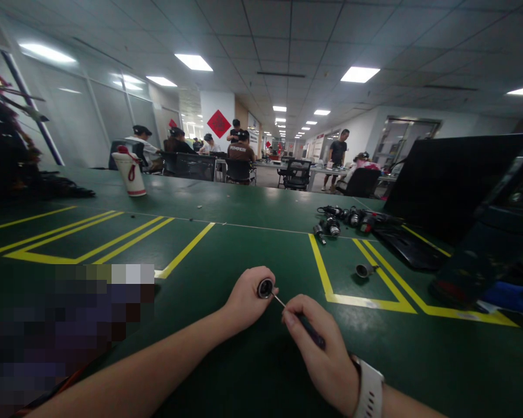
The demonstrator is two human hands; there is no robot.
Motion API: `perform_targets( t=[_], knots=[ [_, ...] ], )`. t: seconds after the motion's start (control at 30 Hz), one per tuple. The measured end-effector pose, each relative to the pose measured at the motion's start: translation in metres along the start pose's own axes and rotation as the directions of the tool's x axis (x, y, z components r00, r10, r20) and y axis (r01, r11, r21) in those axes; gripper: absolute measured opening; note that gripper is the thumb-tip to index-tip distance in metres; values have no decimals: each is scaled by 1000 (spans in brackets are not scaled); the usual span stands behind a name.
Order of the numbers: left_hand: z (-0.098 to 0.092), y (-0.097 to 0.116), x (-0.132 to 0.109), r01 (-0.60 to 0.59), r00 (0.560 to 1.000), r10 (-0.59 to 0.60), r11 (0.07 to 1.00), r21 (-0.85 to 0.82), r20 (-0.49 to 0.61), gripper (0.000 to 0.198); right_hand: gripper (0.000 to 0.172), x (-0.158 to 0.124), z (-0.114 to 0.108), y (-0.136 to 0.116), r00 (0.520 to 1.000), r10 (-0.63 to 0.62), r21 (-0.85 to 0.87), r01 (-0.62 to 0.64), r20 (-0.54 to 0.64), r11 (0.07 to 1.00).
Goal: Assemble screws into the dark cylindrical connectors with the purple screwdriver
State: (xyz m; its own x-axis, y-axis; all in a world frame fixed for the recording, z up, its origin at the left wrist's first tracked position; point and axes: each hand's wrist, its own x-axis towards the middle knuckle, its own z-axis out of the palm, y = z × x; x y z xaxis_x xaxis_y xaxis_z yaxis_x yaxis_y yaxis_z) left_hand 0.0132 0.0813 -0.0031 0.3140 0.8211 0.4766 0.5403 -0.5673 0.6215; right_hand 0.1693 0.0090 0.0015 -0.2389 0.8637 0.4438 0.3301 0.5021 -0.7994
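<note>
Strapped on the right wrist, a watch (370,388) is sitting behind the right hand (318,348), which is gripping a thin tool (314,334). Its tip is pointing at the round part (265,288) that the left hand (246,296) is clasping over the tabletop (261,247). To the right, a metal cup (363,270) is lying inside yellow tape (366,303).

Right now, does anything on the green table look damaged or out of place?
No damage is evident. One cup-shaped metal part lies apart from the cluster of parts behind it, beside the yellow tape, so it seems somewhat stray.
</note>
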Motion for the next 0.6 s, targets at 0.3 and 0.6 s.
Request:
perform_targets(
  t=[0.3,0.6],
  knots=[
    [0,-2,0,5,1000,-4,1000,-28,21,15,18,-1,-1,-1,1000,-25,5,25,17,1000],
    [1,-6,0,31,999,-31,999,12,-20,15,21,4,-2,-2,999,45,48,-46,6,998]
  ],
)
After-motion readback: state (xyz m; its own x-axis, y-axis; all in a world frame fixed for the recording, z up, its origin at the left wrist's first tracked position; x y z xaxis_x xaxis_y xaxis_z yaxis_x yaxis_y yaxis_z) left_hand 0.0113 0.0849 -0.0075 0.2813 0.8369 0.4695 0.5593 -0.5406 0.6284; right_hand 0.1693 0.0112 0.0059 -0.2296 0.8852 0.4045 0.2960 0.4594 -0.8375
